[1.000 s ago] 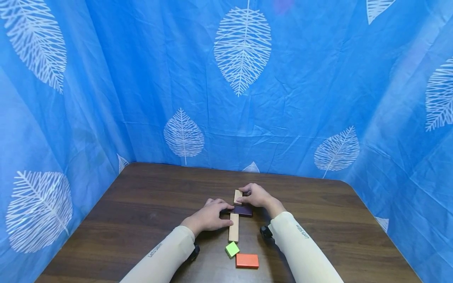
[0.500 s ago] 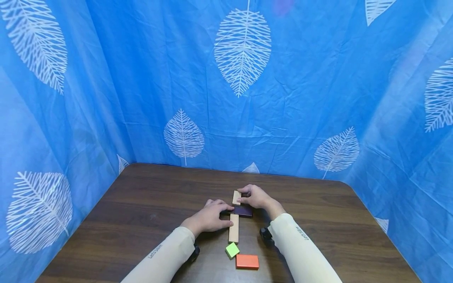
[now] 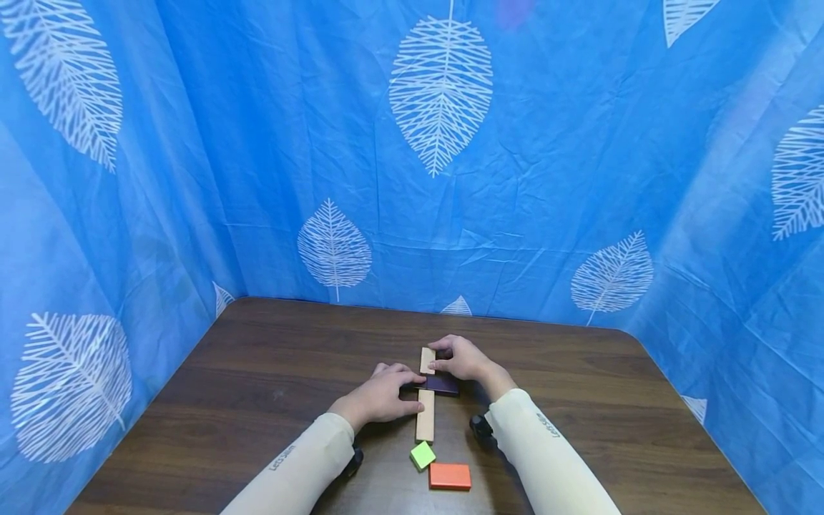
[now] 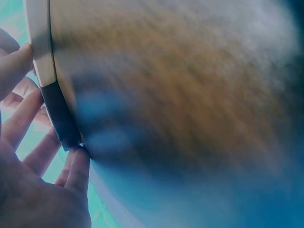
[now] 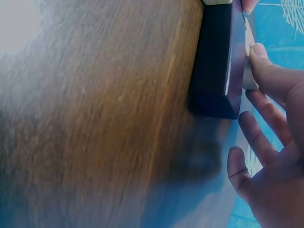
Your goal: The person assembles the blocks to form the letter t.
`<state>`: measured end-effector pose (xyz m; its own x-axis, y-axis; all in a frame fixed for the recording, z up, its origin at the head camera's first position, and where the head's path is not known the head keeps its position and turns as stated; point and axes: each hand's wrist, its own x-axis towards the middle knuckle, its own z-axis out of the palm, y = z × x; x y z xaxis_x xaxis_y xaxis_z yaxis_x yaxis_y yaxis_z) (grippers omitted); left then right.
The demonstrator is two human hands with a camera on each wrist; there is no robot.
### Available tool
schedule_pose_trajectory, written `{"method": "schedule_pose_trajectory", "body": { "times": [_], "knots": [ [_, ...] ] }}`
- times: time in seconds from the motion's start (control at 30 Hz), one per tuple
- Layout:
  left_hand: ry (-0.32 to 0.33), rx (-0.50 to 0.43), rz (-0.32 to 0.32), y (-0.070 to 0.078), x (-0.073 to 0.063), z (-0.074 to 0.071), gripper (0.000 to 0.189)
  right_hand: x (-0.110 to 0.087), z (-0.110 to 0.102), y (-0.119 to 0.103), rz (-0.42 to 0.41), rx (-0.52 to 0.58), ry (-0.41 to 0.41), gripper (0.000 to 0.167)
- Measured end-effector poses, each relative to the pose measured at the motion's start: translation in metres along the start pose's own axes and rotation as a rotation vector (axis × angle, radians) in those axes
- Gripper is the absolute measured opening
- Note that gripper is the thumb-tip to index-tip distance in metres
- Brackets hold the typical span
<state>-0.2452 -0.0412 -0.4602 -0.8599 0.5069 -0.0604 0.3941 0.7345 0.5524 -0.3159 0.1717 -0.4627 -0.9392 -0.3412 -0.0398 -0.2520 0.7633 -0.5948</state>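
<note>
In the head view, a dark purple block (image 3: pixel 444 385) lies crosswise on the table between two pale wooden blocks. My right hand (image 3: pixel 468 358) pinches the short wooden block (image 3: pixel 427 356) at the purple block's far side, thumb near and index finger beyond. The index finger of my left hand (image 3: pixel 381 393) rests on the purple block's left part, while its thumb touches the long wooden block (image 3: pixel 425 422) in front. From the left wrist, the left fingers look extended along the dark block (image 4: pixel 61 116). In the right wrist view, the dark block (image 5: pixel 211 61) partly hides the short one.
On the brown wooden table (image 3: pixel 283 350), a green block (image 3: pixel 423 455) sits turned at an angle near the long block's front end. An orange-red block (image 3: pixel 450 476) lies just right of it, nearer to me. A blue leaf-patterned curtain (image 3: pixel 515 214) surrounds the table's back and sides.
The short wooden block has slid slightly left in my right hand, now lining up more closely with the long one. My left hand has stayed nearly still.
</note>
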Motion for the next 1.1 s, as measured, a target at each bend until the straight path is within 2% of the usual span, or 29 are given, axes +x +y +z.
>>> {"method": "schedule_pose_trajectory", "body": {
  "times": [0.23, 0.8, 1.1],
  "knots": [
    [-0.001, 0.001, -0.01, 0.0, 0.001, 0.0, 0.05, 0.002, 0.001, -0.002, -0.004, -0.008, 0.018, 0.024],
    [0.001, 0.003, -0.012, -0.001, 0.002, 0.001, 0.051, 0.0, 0.001, -0.005, 0.026, -0.01, 0.015, 0.023],
    [0.009, -0.004, -0.014, 0.001, 0.002, 0.001, 0.05, 0.001, 0.001, -0.01, 0.018, -0.059, 0.003, 0.025]
  ]
}}
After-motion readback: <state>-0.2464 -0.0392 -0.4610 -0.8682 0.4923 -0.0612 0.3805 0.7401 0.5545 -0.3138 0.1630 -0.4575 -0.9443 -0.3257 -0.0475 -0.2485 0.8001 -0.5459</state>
